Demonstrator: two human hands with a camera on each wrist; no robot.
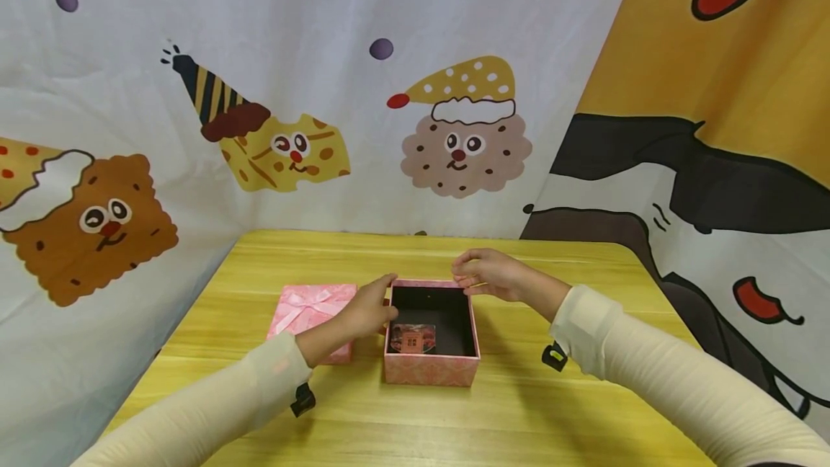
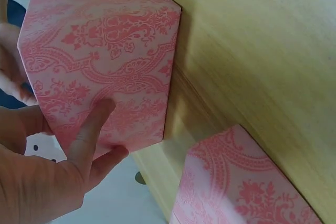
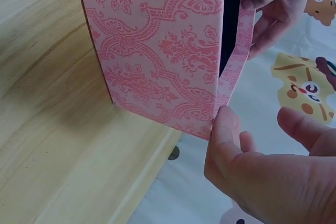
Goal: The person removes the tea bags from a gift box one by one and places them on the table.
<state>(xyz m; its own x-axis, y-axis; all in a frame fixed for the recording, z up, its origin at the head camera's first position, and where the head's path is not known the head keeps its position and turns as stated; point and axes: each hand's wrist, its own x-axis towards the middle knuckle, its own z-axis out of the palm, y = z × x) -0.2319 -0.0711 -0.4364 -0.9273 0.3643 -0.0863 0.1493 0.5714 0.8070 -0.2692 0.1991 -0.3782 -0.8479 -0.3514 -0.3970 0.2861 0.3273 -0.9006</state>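
A pink patterned gift box with a black inside stands uncovered on the table. My left hand holds its left wall, the fingers along the outside and the thumb over the rim. In the left wrist view these fingers lie on the patterned side. At the far right corner is my right hand, its fingertips right at the corner and its thumb standing apart. Inside the box, at the front left, lies a small card with a picture of a reddish building.
Left of the box lies its pink lid with a ribbon bow, partly behind my left hand and wrist. The yellow wood-grain table ends at a curtain printed with cartoon figures.
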